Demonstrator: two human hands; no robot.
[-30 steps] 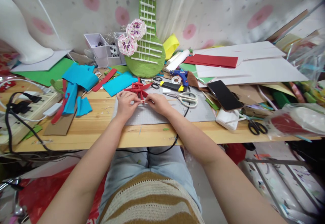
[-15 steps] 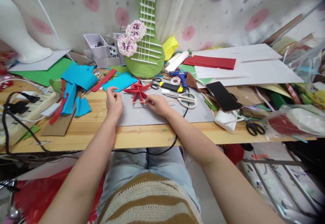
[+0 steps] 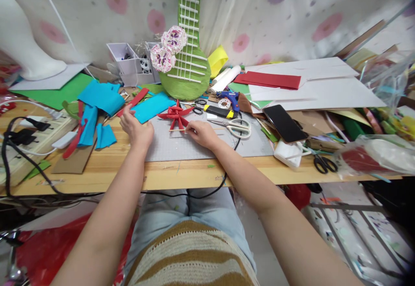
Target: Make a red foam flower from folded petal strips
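My right hand (image 3: 201, 133) is closed in a pinch on a thin wooden stick (image 3: 176, 130) above the grey cutting mat (image 3: 181, 149). Just beyond those fingertips lies a red paper shape (image 3: 175, 114) with several pointed arms, like a star or flower; whether the stick is joined to it I cannot tell. My left hand (image 3: 138, 131) holds nothing, its fingers spread over the mat's left edge, close to a red strip (image 3: 140, 97) and a blue crepe paper piece (image 3: 154, 107). White-handled scissors (image 3: 238, 128) rest right of my right hand.
A green guitar-shaped craft (image 3: 186, 78) stands at the back. Behind the mat are a yellow-black cutter (image 3: 220, 111) and a blue glue gun (image 3: 231, 99). A phone (image 3: 284, 123) and black scissors (image 3: 325, 164) lie right; a power strip (image 3: 39, 143) with cables sits left.
My left hand has moved left, off the mat towards the red strip, and its fingers have opened out. My right hand and the red shape stay about where they were.
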